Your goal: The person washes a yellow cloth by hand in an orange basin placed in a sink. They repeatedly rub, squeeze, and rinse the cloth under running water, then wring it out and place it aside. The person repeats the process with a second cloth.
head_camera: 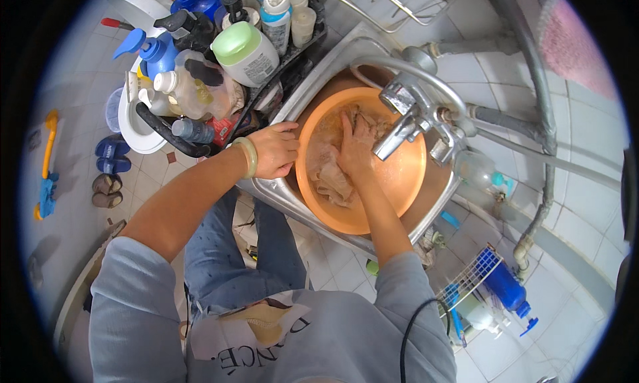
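Observation:
An orange plastic basin [409, 188] stands inside a stainless steel sink [294, 205], holding water and a soaked light-coloured cloth [329, 178]. My right hand [358, 145] is in the basin, fingers spread and pressed down on the wet cloth, the fingertips partly under water. At the basin's left rim rests my left hand [276, 150], a pale bangle [247, 158] on its wrist; its fingers are bent, and whether they grip the rim is not clear. A chrome faucet [399, 133] reaches over the basin's right part. No stream of water shows from it.
Bottles and a green-lidded tub [244, 53] crowd a black rack [279, 68] left of the sink. Grey pipes [541, 83] run along the tiled wall. A white wire basket [472, 278] with a blue pump bottle [504, 288] hangs at lower right. Slippers [113, 153] lie far left.

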A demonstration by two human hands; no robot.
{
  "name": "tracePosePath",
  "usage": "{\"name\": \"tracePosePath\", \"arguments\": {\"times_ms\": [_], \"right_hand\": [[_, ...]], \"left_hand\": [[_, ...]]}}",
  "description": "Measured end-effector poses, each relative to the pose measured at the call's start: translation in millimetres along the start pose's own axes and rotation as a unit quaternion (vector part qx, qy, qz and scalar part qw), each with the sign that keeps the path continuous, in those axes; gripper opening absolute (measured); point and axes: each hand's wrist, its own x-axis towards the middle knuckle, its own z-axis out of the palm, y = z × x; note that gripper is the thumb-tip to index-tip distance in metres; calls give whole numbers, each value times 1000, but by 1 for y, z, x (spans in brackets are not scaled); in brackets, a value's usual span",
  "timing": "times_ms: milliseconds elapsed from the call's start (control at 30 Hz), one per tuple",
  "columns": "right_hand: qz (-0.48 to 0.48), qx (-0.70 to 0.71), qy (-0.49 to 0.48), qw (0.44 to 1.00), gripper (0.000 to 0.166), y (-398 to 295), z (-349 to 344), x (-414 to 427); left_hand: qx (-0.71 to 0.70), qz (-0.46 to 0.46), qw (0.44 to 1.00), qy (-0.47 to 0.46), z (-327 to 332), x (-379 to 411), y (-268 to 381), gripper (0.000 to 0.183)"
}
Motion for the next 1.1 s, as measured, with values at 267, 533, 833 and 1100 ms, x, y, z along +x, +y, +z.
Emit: {"name": "tracePosePath", "arguments": {"times_ms": [267,533,833,1100], "right_hand": [[193,320,-48,926,55,-14,-71,15],[-83,26,0,996,43,-15,-31,-45],[239,341,-189,889,35,45,42,0],[25,23,87,996,40,-16,-20,-23]], "left_hand": [[11,2,1000,3,1,-2,-1,16],[13,-9,1000,12,2,-4,1,12],[23,-4,1000,-11,0,2,0,16],[22,-17,1000,-14,3,-9,2,17]]}}
